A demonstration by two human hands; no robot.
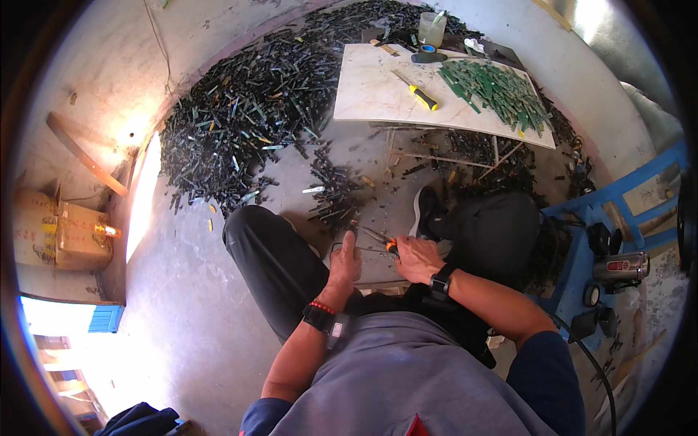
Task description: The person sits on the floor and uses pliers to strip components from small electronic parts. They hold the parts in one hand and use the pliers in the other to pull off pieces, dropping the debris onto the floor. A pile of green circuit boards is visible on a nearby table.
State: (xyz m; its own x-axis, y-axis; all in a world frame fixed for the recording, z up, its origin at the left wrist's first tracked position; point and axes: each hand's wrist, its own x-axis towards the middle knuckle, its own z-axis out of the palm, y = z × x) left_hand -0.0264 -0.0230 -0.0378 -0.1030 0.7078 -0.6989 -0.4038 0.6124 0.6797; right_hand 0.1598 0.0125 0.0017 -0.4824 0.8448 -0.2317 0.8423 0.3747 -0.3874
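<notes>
Between my knees, my left hand [345,263] is closed round a small dark strip [353,226] whose end sticks up past the fingers. To its right, my right hand [419,259] grips pliers with orange and black handles [392,246]. Their metal jaws [375,235] point left toward the strip, seemingly apart from it. My fingers partly hide the handles. Beyond my hands, a small pile of dark strips [334,190] lies on the floor.
A large heap of dark strips [247,109] covers the floor ahead. On a low white-topped table [363,94] lie green circuit-board strips [494,94], a yellow-black screwdriver [423,97] and a cup [432,30]. A blue chair [618,192] with a metal flask [622,268] stands right; cardboard boxes [80,236] left.
</notes>
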